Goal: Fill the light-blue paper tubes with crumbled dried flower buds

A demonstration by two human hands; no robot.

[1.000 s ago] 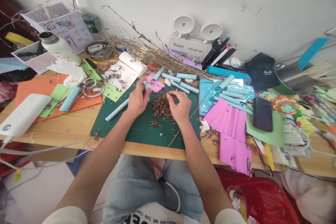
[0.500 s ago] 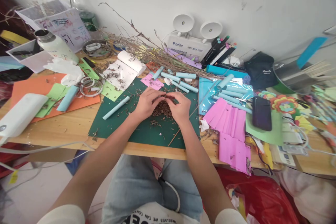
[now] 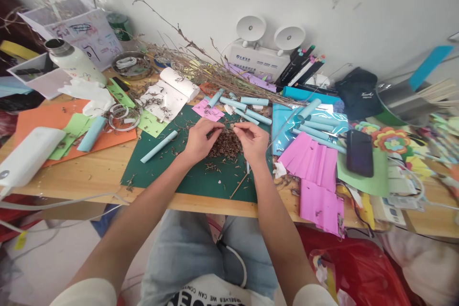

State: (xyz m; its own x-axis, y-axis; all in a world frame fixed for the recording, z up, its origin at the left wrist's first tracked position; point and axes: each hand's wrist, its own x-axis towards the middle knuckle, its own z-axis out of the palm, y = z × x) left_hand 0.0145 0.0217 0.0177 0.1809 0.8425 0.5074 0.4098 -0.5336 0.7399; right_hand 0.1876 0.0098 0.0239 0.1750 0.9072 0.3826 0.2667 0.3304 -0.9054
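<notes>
Over a dark green mat (image 3: 193,184), my left hand (image 3: 202,138) and my right hand (image 3: 253,141) face each other, a small gap between their fingertips. Both are closed in a pinch. Between and below them lies a heap of dry brown plant bits (image 3: 225,146). A tiny pale brown piece shows at my right fingertips; its kind is too small to make out. Whatever my left fingers pinch is hidden. A light blue paper tube (image 3: 159,147) rests on the mat left of my left hand. Beyond my hands is a pink paper piece (image 3: 208,110).
Dry twigs (image 3: 215,74) stretch along the back, before a white twin-lamp unit (image 3: 256,60). More blue tubes (image 3: 253,115) lie behind the mat. Pink paper strips (image 3: 310,162) and a dark phone-like device (image 3: 359,153) are at right. A white bottle (image 3: 77,64) stands left.
My fingertips have come apart; my right hand has moved slightly right, uncovering more of the brown heap. My left hand has hardly moved.
</notes>
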